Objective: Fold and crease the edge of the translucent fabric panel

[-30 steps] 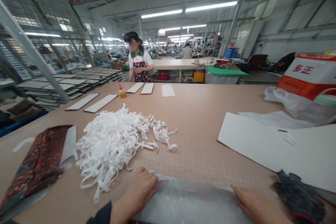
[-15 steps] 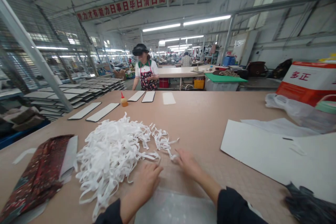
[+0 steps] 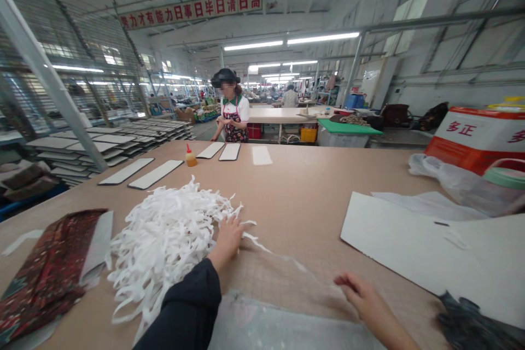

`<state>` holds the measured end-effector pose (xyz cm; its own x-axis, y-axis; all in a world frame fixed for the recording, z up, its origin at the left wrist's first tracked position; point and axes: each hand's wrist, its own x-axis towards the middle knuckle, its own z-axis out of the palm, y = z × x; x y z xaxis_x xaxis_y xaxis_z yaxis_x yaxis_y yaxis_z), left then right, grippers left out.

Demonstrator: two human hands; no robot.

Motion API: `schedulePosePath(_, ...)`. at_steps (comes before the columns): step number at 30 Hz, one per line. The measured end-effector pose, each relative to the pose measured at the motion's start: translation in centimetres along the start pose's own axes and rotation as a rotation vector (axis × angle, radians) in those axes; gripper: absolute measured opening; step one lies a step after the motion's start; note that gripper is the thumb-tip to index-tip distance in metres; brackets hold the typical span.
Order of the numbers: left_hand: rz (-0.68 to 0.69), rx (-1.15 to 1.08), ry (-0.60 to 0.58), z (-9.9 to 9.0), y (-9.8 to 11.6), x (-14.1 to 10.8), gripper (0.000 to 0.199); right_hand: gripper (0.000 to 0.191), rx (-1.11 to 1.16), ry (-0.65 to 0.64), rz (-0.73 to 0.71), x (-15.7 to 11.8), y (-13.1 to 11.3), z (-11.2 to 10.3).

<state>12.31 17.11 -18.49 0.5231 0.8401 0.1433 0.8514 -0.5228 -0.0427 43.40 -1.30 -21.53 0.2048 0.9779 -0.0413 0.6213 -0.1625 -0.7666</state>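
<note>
A big tangled heap of white fabric strips (image 3: pixel 164 240) lies on the brown table, left of centre. My left hand (image 3: pixel 229 235) rests on the right side of the heap, its fingers bent over some strips; the fingertips are partly hidden. From there one white strip (image 3: pixel 283 257) runs out to the right, blurred by motion. My right hand (image 3: pixel 356 290) is closed on the far end of that strip, low and right of centre. A clear plastic sheet (image 3: pixel 279 325) lies on the table near edge, below both hands.
White boards (image 3: pixel 418 251) lie at the right beside a dark crumpled cloth (image 3: pixel 476 317). A patterned red fabric piece (image 3: pixel 49 268) is at the left. Farther back stand a glue bottle (image 3: pixel 191 156), several white panels (image 3: pixel 156 175) and a red-white box (image 3: pixel 471 136). A co-worker (image 3: pixel 233 109) stands across the table.
My right hand has moved right and toward me, drawing a strip out straight. My left hand has moved up onto the loose strips at the heap's right side. The co-worker has turned slightly.
</note>
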Motion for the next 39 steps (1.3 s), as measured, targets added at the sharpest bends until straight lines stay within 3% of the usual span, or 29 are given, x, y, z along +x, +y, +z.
schedulePosePath(3,-0.086,0.006,0.013,-1.0,-0.9,0.4,0.031,0.034,-0.047,0.044,0.147,-1.0,2.8,-1.8)
schedulePosePath(5,-0.072,-0.011,-0.001,-1.9,0.0,0.5,0.039,0.035,-0.067,0.001,0.177,-1.8,2.7,-1.8)
schedulePosePath(9,0.101,-0.1,-0.086,-4.1,5.6,-1.0,0.063,0.032,-0.04,-0.11,0.075,-3.4,-1.4,-0.8)
schedulePosePath(10,0.195,-0.157,-0.124,-4.7,7.5,-1.7,0.063,0.031,-0.022,-0.134,0.033,-3.8,-2.8,-0.5)
schedulePosePath(12,0.475,-0.517,-0.261,-5.7,11.1,-3.4,0.065,0.028,0.031,-0.19,-0.07,-4.4,-5.4,-0.4)
schedulePosePath(14,0.615,-0.809,-0.434,-6.1,13.7,-4.9,0.043,0.025,0.084,-0.238,-0.17,-4.9,-7.1,-0.6)
schedulePosePath(15,0.564,-0.918,-0.522,-6.1,14.3,-5.4,0.032,0.023,0.092,-0.242,-0.193,-4.9,-7.5,-0.8)
schedulePosePath(17,0.346,-1.055,-0.615,-5.9,13.9,-6.1,0.024,0.021,0.058,-0.192,-0.171,-4.9,-7.0,-1.3)
schedulePosePath(19,0.111,-1.111,-0.579,-5.5,11.8,-6.5,0.022,0.019,0.004,-0.114,-0.103,-4.5,-5.5,-1.8)
schedulePosePath(23,-0.102,-1.067,-0.469,-5.0,5.9,-8.0,0.022,0.02,-0.035,-0.092,-0.028,-4.1,-2.0,-1.5)
schedulePosePath(26,-0.247,-1.005,-0.442,-4.6,3.3,-10.2,0.021,0.02,-0.059,-0.143,-0.008,-4.2,-0.2,-0.4)
schedulePosePath(32,-0.473,-0.933,-0.418,-2.1,2.4,-14.4,0.021,0.025,-0.145,-0.202,0.013,-5.2,2.0,1.5)
schedulePosePath(39,-0.516,-0.792,-0.279,-0.8,2.8,-15.1,0.014,0.023,-0.226,-0.199,0.044,-5.4,4.1,1.5)
